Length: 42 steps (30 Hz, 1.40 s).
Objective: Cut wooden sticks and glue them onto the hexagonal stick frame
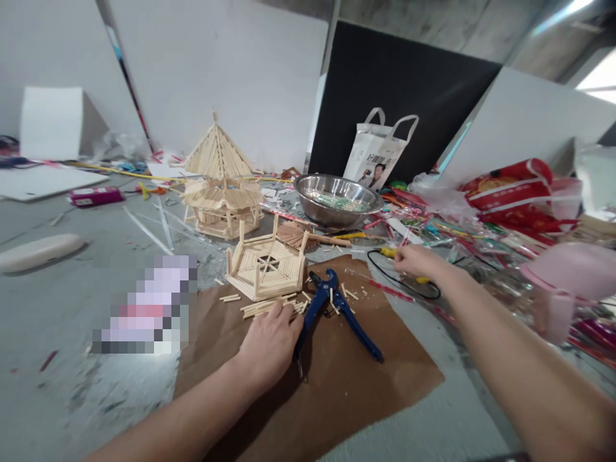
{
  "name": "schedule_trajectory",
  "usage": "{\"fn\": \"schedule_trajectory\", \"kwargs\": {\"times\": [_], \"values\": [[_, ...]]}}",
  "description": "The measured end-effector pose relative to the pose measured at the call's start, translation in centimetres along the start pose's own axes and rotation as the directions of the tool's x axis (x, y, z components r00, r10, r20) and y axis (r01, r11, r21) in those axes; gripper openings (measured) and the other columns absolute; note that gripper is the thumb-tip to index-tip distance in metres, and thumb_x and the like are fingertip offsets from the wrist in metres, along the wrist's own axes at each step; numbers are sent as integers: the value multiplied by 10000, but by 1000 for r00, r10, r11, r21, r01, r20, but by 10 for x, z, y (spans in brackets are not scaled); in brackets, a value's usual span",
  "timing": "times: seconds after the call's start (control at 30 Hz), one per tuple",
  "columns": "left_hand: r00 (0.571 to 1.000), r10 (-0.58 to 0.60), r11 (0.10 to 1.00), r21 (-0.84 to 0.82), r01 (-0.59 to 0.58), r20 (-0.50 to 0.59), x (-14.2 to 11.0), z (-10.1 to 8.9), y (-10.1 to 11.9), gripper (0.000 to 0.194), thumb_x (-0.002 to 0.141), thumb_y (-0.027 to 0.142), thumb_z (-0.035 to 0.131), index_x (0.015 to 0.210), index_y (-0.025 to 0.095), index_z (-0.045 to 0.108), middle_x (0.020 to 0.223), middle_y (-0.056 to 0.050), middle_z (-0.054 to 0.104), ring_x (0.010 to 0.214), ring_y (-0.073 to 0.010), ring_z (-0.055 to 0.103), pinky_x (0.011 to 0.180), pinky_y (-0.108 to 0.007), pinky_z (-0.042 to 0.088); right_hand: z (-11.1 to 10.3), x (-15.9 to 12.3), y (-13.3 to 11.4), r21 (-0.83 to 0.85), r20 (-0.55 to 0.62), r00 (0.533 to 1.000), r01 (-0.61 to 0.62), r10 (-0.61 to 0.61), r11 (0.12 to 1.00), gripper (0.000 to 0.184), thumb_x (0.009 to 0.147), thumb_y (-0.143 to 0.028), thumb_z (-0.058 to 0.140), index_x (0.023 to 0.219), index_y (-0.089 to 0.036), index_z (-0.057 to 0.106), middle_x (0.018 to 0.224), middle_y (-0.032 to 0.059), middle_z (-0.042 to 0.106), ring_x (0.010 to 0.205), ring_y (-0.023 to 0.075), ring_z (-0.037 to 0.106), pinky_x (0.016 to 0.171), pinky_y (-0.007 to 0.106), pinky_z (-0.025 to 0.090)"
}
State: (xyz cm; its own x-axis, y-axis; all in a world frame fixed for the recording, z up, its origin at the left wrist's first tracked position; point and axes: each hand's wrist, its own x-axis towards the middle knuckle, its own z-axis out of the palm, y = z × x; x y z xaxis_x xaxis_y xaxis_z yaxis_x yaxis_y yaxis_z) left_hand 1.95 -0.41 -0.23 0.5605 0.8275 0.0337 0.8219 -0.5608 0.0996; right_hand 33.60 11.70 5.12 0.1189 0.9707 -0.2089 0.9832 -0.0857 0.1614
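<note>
My left hand (pixel 272 343) is on the brown sheet, its fingers bent together over a small pile of thin wooden sticks (pixel 262 308); the fingertips are partly hidden. Right beside it lies a blue pipe cutter (pixel 315 305) with its handles spread. Just behind the sticks stands a hexagonal stick base (pixel 264 266) with short upright posts. Off to the right, my right hand (pixel 416 262) is closed on a yellow-ended tool (pixel 386 252) with a looped black cord (pixel 385 273). Its fingers cover most of that tool, so the exact kind does not show.
A stick pavilion (pixel 221 208) with a pointed roof (pixel 219 151) stands at the back left. Behind the cutter sits a steel bowl (pixel 337 200). A pixelated flat object (pixel 149 305) lies left. Plastic wrappers, red bags (pixel 514 192) and a pink container (pixel 572 276) crowd the right.
</note>
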Motion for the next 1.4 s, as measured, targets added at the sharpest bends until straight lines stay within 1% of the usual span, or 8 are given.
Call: {"fn": "schedule_trajectory", "kwargs": {"times": [0.13, 0.23, 0.33, 0.5, 0.8, 1.17, 1.3, 1.4], "values": [[1000, -7, 1000, -21, 7, -12, 0, -1, -1, 231, 785, 172, 334, 962, 216, 474, 923, -59, 476, 879, -203, 412, 680, -315, 418, -27, -27, -48, 162, -32, 937, 349, -348, 923, 133, 651, -230, 471, 711, -198, 585, 641, -8, 613, 570, 110, 543, 521, 180, 349], [1000, -5, 999, -33, 4, -15, 0, -1, -1, 226, 782, 181, 337, 956, 218, 477, 920, -56, 476, 867, -207, 413, 662, -314, 419, -33, -24, -79, 258, 26, 893, 427, -448, 866, 201, 691, -333, 457, 736, -197, 598, 622, -10, 617, 550, 108, 544, 520, 180, 358], [1000, -2, 999, -38, 1, -17, 1, 0, -1, 234, 786, 183, 330, 969, 218, 472, 916, -56, 473, 866, -205, 411, 673, -317, 417, -28, 5, -96, 201, -86, 980, 195, -181, 960, 274, 711, -387, 439, 784, -195, 619, 738, 34, 638, 699, 152, 570, 611, 208, 381], [1000, -9, 999, -31, 9, 4, 1, -1, -1, 245, 779, 179, 344, 991, 218, 459, 936, -60, 463, 869, -201, 404, 685, -313, 415, -4, 57, -110, 184, -118, 991, -39, 62, 982, 479, 681, -510, 425, 903, -125, 603, 919, 164, 592, 852, 258, 553, 661, 317, 405], [1000, -3, 1000, -31, 4, 12, 2, -2, -1, 255, 776, 178, 346, 1006, 216, 448, 926, -56, 472, 849, -205, 407, 677, -331, 423, 14, 87, -115, 192, -63, 984, -153, 168, 969, 429, 611, -338, 553, 966, -100, 579, 913, 165, 594, 820, 246, 571, 630, 280, 426], [1000, 11, 999, -42, -12, -17, 2, 2, -2, 228, 760, 162, 364, 961, 206, 462, 933, -54, 472, 860, -205, 403, 686, -326, 417, -4, 56, -94, 240, -61, 991, 127, -116, 962, 276, 629, -290, 481, 793, -126, 629, 730, 62, 614, 657, 152, 553, 533, 202, 366], [1000, 4, 999, -40, -4, -6, 3, 0, -1, 217, 772, 164, 346, 949, 204, 464, 919, -55, 477, 855, -200, 407, 689, -325, 415, -23, 19, -86, 295, -19, 948, 308, -316, 904, 227, 637, -303, 478, 729, -155, 623, 652, -4, 600, 566, 94, 514, 505, 164, 355], [1000, 0, 999, -44, 0, -7, 2, 1, -1, 229, 774, 162, 338, 961, 210, 460, 921, -54, 478, 862, -203, 409, 683, -326, 418, -28, 0, -77, 362, 150, 852, 424, -501, 830, 235, 638, -308, 490, 745, -149, 627, 620, -2, 598, 498, 88, 489, 462, 171, 351]]}}
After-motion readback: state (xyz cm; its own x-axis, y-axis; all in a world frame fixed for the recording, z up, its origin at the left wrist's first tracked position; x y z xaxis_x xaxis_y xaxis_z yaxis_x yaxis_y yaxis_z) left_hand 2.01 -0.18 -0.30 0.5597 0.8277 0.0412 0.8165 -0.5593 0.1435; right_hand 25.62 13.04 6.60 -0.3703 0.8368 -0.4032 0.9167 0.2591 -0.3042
